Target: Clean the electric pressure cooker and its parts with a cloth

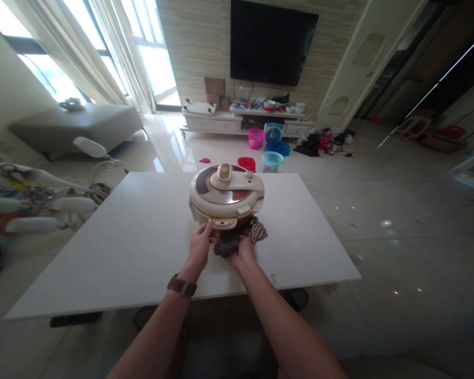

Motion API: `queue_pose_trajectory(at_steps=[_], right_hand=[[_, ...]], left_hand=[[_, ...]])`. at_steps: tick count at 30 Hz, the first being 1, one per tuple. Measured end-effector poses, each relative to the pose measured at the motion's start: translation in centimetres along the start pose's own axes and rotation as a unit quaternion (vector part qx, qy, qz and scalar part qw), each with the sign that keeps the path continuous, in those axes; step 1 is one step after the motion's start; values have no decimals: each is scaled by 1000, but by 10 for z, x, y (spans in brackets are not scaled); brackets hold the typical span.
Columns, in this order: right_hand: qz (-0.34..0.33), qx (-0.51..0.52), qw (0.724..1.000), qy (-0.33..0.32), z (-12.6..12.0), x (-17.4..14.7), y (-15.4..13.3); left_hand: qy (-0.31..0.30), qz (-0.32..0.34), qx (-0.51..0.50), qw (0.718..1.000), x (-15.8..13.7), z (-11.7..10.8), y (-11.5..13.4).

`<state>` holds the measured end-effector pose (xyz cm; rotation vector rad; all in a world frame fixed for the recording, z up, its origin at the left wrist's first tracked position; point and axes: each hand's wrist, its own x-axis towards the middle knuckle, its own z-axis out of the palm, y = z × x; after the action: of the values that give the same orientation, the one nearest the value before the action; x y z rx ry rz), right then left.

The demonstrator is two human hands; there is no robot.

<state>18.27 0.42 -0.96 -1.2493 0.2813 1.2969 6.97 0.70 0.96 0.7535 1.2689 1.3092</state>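
Observation:
A cream and brown electric pressure cooker (pixel 205 202) stands on the white table (pixel 142 252), its lid on. My left hand (pixel 200 243) grips the front handle of the cooker, thumb on top and fingers curled beneath. Low at the cooker's front right, my right hand (pixel 244 252) is closed on a dark brown patterned cloth (pixel 227 246). The cloth lies bunched against the lower side of the cooker. A brown watch strap circles my left wrist.
Beyond the table are a red basin (pixel 246 163), a light blue basket (pixel 272 162) and a pink bin (pixel 255 138) on the floor. A chandelier-like fixture (pixel 71 205) is left of the table. A cluttered white cabinet (pixel 213 124) stands beneath the television (pixel 274 42).

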Motion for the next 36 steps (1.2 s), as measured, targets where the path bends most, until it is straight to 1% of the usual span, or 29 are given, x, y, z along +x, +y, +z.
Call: queue_pose_trajectory(at_steps=[2,5,8,10,12,14,18,21,25,28,30,34,36], right_hand=[[6,15,1000,16,5,0,3],[14,28,999,13,7,-1,0],[22,39,999,-3,5,-4,-10],[15,48,999,-13,1,-7,-21],[-13,60,998,-22,-3,-9,-34],[-63,73,995,-35,-7,-10,-47],[-168,69,983,-33,-9,-4,-65],[-205,23,978,-26,-7,0,-58],[-249,-42,967,-42,-10,-8,-22],[-252,-83,961,-73,-14,-15,0],[-243,-82,964,-73,-15,-16,0],[-241,-69,968,-27,-10,-5,-22],[-236,-75,969,-12,-9,-1,-29]], left_hand=[[3,-4,-1,1000,0,0,0],[1,-5,-2,1000,0,0,0],[3,9,10,1000,0,1,1],[6,27,27,999,0,1,1],[4,44,42,998,0,1,1],[0,53,45,998,0,1,1],[-3,43,34,998,1,1,-1],[1,33,29,999,2,1,-1],[6,28,33,999,1,1,-1],[4,28,30,999,0,2,1],[2,29,26,999,-1,2,2],[0,29,24,999,-1,2,1],[3,26,26,999,0,2,0]])
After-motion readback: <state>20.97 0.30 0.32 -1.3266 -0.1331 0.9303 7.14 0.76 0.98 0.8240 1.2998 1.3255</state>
